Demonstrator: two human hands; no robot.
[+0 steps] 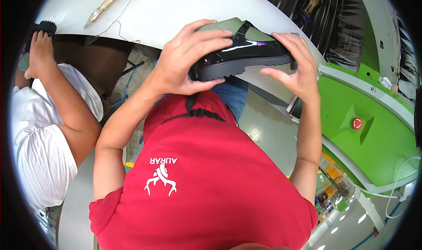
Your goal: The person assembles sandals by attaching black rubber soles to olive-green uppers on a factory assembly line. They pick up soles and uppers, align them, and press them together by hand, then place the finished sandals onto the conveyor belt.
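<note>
Black shoe: the glossy black shoe (252,53) with a chunky, toothed sole and green in its upper part is held on its side-on profile, sole down, over the near edge of the white worktable (167,8).
Left hand: the left hand (187,59) is closed on the shoe's left end, fingers across the upper, thumb beneath the sole.
Right hand: the right hand (300,61) cups the other end, fingers curled over the top, thumb spread below; I cannot tell how firmly it holds.
Worktable's far left: a pointed, stick-like tool (107,4) lies slantwise.
Worktable's right: a green machine (343,100) with a red button (357,124) stands nearby.
Worktable's left corner: a co-worker's hand (40,52) is on a black toothed piece (46,27).
</note>
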